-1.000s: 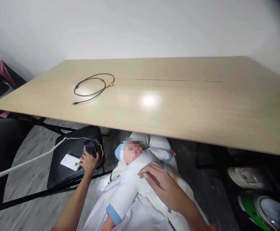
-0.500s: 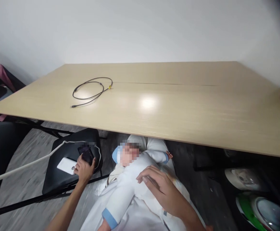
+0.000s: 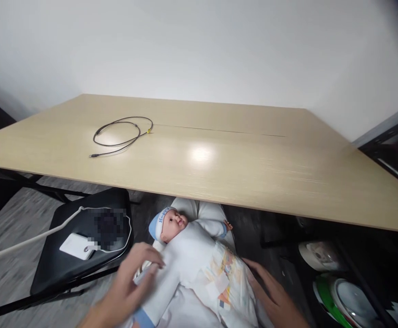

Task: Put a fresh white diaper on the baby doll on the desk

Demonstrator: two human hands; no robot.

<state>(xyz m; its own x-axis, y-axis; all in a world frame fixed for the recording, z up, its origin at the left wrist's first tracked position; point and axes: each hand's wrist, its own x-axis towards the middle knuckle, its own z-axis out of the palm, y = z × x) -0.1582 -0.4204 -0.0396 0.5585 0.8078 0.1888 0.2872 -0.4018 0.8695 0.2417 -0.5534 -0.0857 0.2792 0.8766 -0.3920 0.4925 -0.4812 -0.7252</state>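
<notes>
A baby doll (image 3: 195, 246) lies face up across my lap, below the table's front edge. It wears a white top with light blue cuffs, a white and blue cap (image 3: 160, 224) and a printed diaper (image 3: 228, 278). My left hand (image 3: 139, 273), slightly smeared by motion, is curved beside the doll's near sleeve, thumb apart from the fingers. Against the diaper's right side rests my right hand (image 3: 270, 289), its fingers stretched out and partly hidden behind the doll. Neither hand grips anything.
On the wooden table (image 3: 240, 177) lies a coiled black cable (image 3: 117, 146). A black chair (image 3: 48, 269) at left carries a white power bank (image 3: 77, 246), a pixelated dark item (image 3: 109, 228) and a white cord (image 3: 60, 223). Containers with a green rim (image 3: 329, 298) stand at lower right.
My left hand has left the dark phone on the chair and come right to the doll. My right hand has moved from above the doll's body to its right side. The view has shifted slightly.
</notes>
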